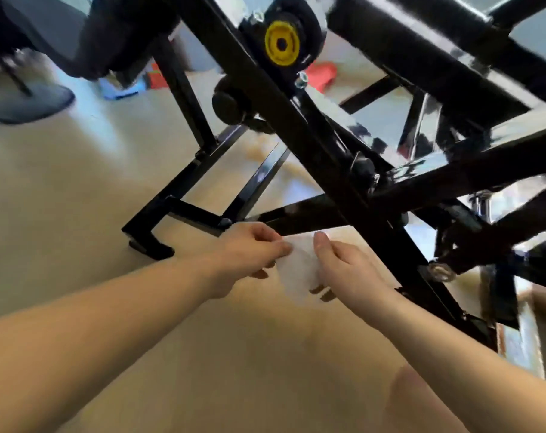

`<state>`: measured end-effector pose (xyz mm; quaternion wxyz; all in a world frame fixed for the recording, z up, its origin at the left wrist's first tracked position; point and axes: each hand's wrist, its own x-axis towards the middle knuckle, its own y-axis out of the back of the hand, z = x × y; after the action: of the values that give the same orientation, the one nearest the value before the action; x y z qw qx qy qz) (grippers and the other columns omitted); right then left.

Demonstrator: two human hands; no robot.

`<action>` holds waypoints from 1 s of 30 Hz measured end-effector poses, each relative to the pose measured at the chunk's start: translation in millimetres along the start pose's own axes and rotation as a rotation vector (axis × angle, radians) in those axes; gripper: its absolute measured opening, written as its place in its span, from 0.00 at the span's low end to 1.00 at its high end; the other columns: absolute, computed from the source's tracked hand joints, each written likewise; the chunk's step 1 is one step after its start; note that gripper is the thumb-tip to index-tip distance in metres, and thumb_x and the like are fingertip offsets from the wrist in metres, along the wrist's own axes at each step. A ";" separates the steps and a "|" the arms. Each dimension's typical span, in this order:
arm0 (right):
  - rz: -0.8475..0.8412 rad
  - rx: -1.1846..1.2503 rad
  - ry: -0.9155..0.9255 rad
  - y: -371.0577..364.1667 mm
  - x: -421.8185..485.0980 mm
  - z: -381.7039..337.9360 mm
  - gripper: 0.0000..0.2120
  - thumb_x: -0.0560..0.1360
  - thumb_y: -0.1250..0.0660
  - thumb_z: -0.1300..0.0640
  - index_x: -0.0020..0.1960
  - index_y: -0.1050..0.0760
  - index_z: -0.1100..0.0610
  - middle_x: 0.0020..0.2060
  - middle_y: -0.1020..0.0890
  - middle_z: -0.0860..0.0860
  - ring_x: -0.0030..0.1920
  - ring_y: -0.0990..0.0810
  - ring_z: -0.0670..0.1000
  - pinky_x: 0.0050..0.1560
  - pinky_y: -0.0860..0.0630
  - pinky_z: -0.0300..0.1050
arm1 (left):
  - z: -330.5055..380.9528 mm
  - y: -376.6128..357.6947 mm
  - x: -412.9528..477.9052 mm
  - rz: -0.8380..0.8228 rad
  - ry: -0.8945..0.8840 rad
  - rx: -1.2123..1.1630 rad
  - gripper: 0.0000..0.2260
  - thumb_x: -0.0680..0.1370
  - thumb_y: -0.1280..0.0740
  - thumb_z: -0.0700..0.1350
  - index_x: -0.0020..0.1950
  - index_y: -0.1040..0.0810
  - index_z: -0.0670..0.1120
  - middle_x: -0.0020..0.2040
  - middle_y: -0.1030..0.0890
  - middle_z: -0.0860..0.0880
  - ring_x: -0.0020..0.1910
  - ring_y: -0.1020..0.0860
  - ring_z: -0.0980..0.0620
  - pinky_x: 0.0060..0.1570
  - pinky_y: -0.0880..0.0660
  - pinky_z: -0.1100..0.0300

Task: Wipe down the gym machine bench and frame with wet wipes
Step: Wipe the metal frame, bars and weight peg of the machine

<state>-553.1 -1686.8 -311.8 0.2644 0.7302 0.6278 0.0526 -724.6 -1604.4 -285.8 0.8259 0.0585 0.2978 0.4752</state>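
The black steel frame [312, 145] of the gym machine fills the upper and right part of the head view, its bars crossing near the middle. A white wet wipe [296, 270] hangs between my two hands just below a low crossbar [299, 214]. My left hand [249, 251] pinches the wipe's left edge. My right hand [343, 264] holds its right side, thumb up and fingers curled under it. The wipe is apart from the frame. A black padded roller [421, 35] runs across the top right.
A yellow-hubbed wheel [281, 42] sits on the frame at the top. The frame's foot [149, 242] stands on the beige floor [77, 182] to the left. Red [321, 75] and blue [118, 89] objects lie far back. A dark shoe-like shape [27, 104] is at upper left.
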 end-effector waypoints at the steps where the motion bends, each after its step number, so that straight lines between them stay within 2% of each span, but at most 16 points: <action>1: -0.009 -0.033 -0.020 -9.9 8.6 -1.7 0.28 0.85 0.52 0.37 0.52 0.20 0.53 0.40 0.15 0.54 0.42 0.15 0.53 0.46 0.16 0.55 | -7.2 15.4 7.2 -0.025 0.029 -0.027 0.06 0.78 0.27 0.50 0.51 0.18 0.49 0.49 0.15 0.48 0.50 0.17 0.48 0.47 0.19 0.55; 3: -0.005 -0.087 -0.053 -28.1 24.0 -3.8 0.30 0.85 0.53 0.38 0.53 0.21 0.58 0.44 0.16 0.56 0.44 0.16 0.55 0.49 0.18 0.56 | -20.8 40.4 22.0 -0.077 0.067 -0.106 0.05 0.78 0.28 0.45 0.49 0.19 0.44 0.47 0.15 0.46 0.48 0.16 0.47 0.52 0.18 0.51; 6: 0.049 -0.141 -0.050 -60.3 48.5 -5.9 0.27 0.85 0.50 0.39 0.50 0.21 0.58 0.43 0.17 0.55 0.44 0.17 0.56 0.50 0.20 0.58 | -44.7 70.8 50.2 -0.060 0.095 -0.140 0.02 0.77 0.31 0.39 0.48 0.21 0.41 0.42 0.18 0.44 0.37 0.18 0.49 0.38 0.20 0.56; 9: 0.098 -0.157 -0.012 -93.0 69.6 -14.5 0.25 0.85 0.48 0.40 0.42 0.25 0.55 0.37 0.19 0.53 0.40 0.20 0.54 0.45 0.22 0.54 | -73.4 96.9 86.5 0.011 0.119 -0.067 0.06 0.77 0.33 0.38 0.53 0.21 0.40 0.47 0.19 0.42 0.41 0.17 0.47 0.34 0.20 0.58; 11: 0.128 -0.154 -0.006 -110.9 79.5 -20.4 0.23 0.85 0.46 0.41 0.42 0.26 0.55 0.38 0.19 0.53 0.40 0.20 0.53 0.43 0.23 0.53 | -87.7 113.7 107.6 0.022 0.123 -0.058 0.08 0.77 0.30 0.39 0.56 0.21 0.43 0.52 0.18 0.42 0.47 0.16 0.45 0.37 0.18 0.56; 14: 0.138 -0.180 -0.002 -128.1 84.4 -29.1 0.21 0.85 0.45 0.42 0.40 0.28 0.53 0.31 0.25 0.48 0.32 0.27 0.47 0.36 0.29 0.48 | -105.9 134.5 131.9 -0.002 0.146 -0.074 0.08 0.77 0.28 0.40 0.56 0.18 0.44 0.53 0.16 0.41 0.50 0.15 0.44 0.44 0.15 0.53; 17: 0.174 -0.213 -0.042 -127.9 77.9 -35.4 0.18 0.85 0.45 0.41 0.43 0.26 0.49 0.32 0.24 0.49 0.33 0.24 0.49 0.38 0.25 0.53 | -105.0 138.5 151.0 0.116 0.117 -0.087 0.04 0.80 0.31 0.41 0.50 0.17 0.49 0.53 0.17 0.44 0.53 0.17 0.42 0.52 0.17 0.48; 19: 0.243 -0.225 -0.079 -120.0 69.8 -37.5 0.16 0.84 0.45 0.40 0.47 0.24 0.46 0.36 0.20 0.48 0.38 0.21 0.48 0.42 0.22 0.53 | -89.8 127.8 161.4 0.249 -0.009 -0.027 0.06 0.81 0.35 0.43 0.47 0.19 0.48 0.49 0.18 0.45 0.51 0.19 0.43 0.54 0.19 0.49; 21: 0.323 -0.228 -0.122 -110.1 61.0 -37.9 0.14 0.84 0.46 0.40 0.51 0.24 0.44 0.40 0.18 0.45 0.43 0.20 0.46 0.46 0.21 0.49 | -68.3 103.4 160.2 0.322 -0.263 0.105 0.07 0.83 0.39 0.43 0.50 0.22 0.45 0.46 0.20 0.46 0.46 0.21 0.45 0.47 0.26 0.55; 23: 0.439 -0.206 -0.158 -101.1 51.2 -34.6 0.14 0.85 0.46 0.42 0.50 0.25 0.44 0.40 0.19 0.44 0.44 0.21 0.44 0.46 0.23 0.45 | -55.5 62.2 148.0 0.228 -0.498 0.151 0.06 0.85 0.41 0.44 0.53 0.25 0.45 0.45 0.22 0.48 0.43 0.24 0.48 0.44 0.31 0.56; 24: 0.505 -0.184 -0.180 -97.4 46.2 -32.7 0.15 0.85 0.46 0.43 0.47 0.26 0.46 0.39 0.21 0.45 0.42 0.22 0.45 0.43 0.25 0.43 | -53.1 40.3 137.5 0.132 -0.545 0.157 0.06 0.85 0.41 0.45 0.55 0.26 0.47 0.45 0.21 0.49 0.43 0.23 0.48 0.44 0.31 0.55; 26: 0.617 -0.141 -0.234 -90.2 35.2 -33.0 0.16 0.85 0.45 0.44 0.44 0.26 0.48 0.36 0.22 0.45 0.40 0.24 0.45 0.40 0.29 0.42 | -57.9 6.4 121.2 -0.034 -0.558 0.187 0.09 0.86 0.43 0.47 0.64 0.27 0.51 0.55 0.19 0.50 0.50 0.21 0.49 0.48 0.29 0.56; 27: 0.658 -0.136 -0.237 -86.2 30.0 -35.7 0.16 0.85 0.45 0.45 0.45 0.25 0.48 0.36 0.22 0.45 0.40 0.24 0.45 0.41 0.30 0.43 | -62.3 -1.6 118.2 -0.080 -0.555 0.198 0.13 0.86 0.43 0.48 0.70 0.29 0.53 0.65 0.22 0.51 0.59 0.22 0.49 0.55 0.29 0.58; 28: 0.689 -0.137 -0.231 -81.8 24.3 -40.4 0.15 0.85 0.45 0.45 0.46 0.24 0.48 0.37 0.22 0.44 0.41 0.24 0.44 0.43 0.29 0.44 | -64.9 -3.6 116.9 -0.116 -0.558 0.210 0.18 0.86 0.43 0.49 0.76 0.33 0.53 0.74 0.28 0.52 0.70 0.27 0.50 0.63 0.32 0.59; 29: 0.714 -0.140 -0.220 -76.6 18.6 -47.7 0.14 0.85 0.45 0.44 0.49 0.23 0.47 0.40 0.20 0.43 0.44 0.23 0.43 0.46 0.28 0.43 | -64.8 -1.1 116.9 -0.150 -0.570 0.213 0.22 0.86 0.43 0.51 0.80 0.38 0.52 0.79 0.34 0.52 0.76 0.33 0.51 0.69 0.37 0.61; 30: 0.730 -0.153 -0.211 -70.7 13.1 -56.3 0.14 0.85 0.44 0.44 0.54 0.22 0.46 0.44 0.19 0.42 0.48 0.22 0.42 0.50 0.26 0.43 | -62.1 3.7 115.6 -0.182 -0.595 0.215 0.23 0.86 0.44 0.52 0.82 0.40 0.52 0.80 0.36 0.51 0.78 0.36 0.51 0.70 0.40 0.63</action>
<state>-636.3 -1651.2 -299.0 0.3449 0.8852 0.2905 0.1145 -718.4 -1519.2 -385.6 0.9049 0.2547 0.0960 0.3273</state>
